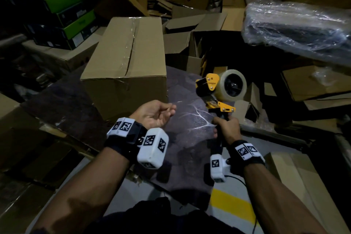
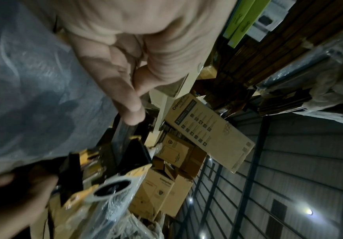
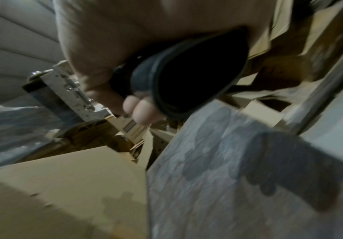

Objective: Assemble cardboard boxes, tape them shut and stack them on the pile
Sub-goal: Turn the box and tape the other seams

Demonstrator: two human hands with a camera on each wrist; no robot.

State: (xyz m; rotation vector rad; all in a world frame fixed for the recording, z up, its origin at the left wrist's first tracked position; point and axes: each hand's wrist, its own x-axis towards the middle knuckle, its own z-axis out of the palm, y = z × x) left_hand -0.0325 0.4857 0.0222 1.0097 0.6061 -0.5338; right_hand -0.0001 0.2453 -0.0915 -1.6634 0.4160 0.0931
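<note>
Cardboard box (image 1: 124, 57) lies on the tabletop (image 1: 182, 119) ahead and left of both hands, its taped seam running away from the person. Left hand (image 1: 153, 113), loosely open and empty, is nearer; right hand (image 1: 226, 126) grips the tape gun (image 1: 218, 89).

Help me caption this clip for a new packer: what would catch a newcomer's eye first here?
First, the yellow tape dispenser with its clear roll, gripped by the handle in the right hand at centre right. Next, the closed cardboard box with shiny tape along its top seam, standing on the dark table just beyond the left hand, which is palm up and holds nothing. Green and black cartons are stacked at upper left.
</note>
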